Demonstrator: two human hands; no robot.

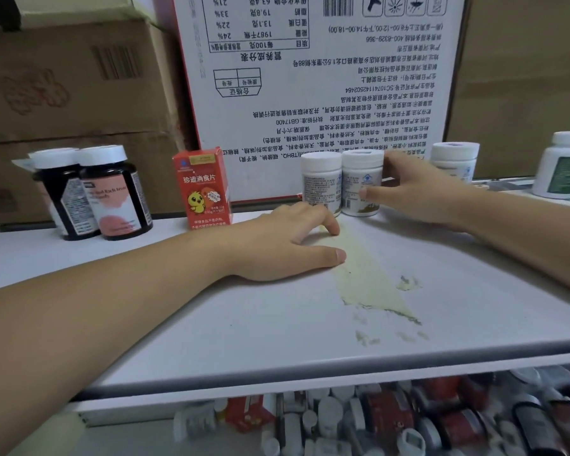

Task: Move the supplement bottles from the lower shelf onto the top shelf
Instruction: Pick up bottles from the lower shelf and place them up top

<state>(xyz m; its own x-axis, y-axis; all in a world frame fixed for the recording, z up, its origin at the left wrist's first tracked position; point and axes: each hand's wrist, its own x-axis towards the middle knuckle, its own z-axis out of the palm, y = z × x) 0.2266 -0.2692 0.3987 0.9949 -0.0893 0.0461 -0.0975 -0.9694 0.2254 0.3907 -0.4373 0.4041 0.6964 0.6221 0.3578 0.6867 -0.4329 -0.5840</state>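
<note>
Left hand (277, 245) lies flat, fingers loose, on the top shelf (211, 324); right hand (418, 192) pinches a white bottle (361, 182).

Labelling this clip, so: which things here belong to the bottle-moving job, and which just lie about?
Job: small white plastic bottle gripped by right hand; white twin bottle; jumbled lower-shelf bottles; white top shelf.
Lying about: red chick-printed carton; brown cardboard boxes; yellowish shelf stain.

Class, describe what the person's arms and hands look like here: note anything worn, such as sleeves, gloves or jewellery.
No sleeve shows on the left forearm or the right forearm; both are bare to the frame edge. The left hand and right hand wear no gloves, rings, watch or bracelet. Visible fingernails are short and unpainted.
</note>
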